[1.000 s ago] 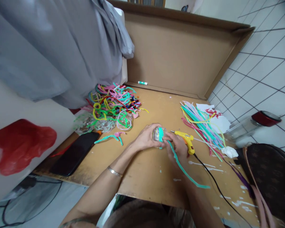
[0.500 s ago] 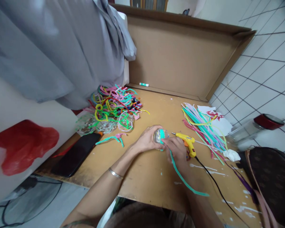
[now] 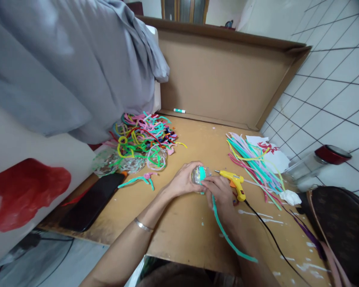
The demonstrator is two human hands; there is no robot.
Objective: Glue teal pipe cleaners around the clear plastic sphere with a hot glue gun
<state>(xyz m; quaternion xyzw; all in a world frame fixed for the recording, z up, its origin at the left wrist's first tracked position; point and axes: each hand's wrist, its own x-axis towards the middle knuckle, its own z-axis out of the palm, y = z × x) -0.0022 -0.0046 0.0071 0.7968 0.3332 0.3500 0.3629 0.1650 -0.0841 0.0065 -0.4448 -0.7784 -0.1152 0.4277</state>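
My left hand [image 3: 185, 178] is closed around a small clear plastic container [image 3: 195, 175], its shape partly hidden by the fingers. A turquoise band wraps around the container's side. With fingers pinched, my right hand [image 3: 219, 191] presses a turquoise pipe cleaner [image 3: 219, 225] against the container; its long free end curves down over my right forearm. Just beyond that hand lies a yellow hot glue gun [image 3: 235, 181], nozzle pointing left, its black cord running toward the front right.
Tangled colourful pipe cleaners [image 3: 143, 135] are heaped at the left back, near a black phone [image 3: 92, 203]. Straight pipe cleaners [image 3: 253, 155] lie on the right, beside a clear bottle [image 3: 308, 167] and a brown bag [image 3: 341, 227]. A cardboard panel [image 3: 221, 75] stands behind; a glue stick [image 3: 179, 111] lies before it.
The camera view has tilted slightly, moving the scene down and a little left. Both hands keep their hold on the container and the pipe cleaner, with little visible movement.
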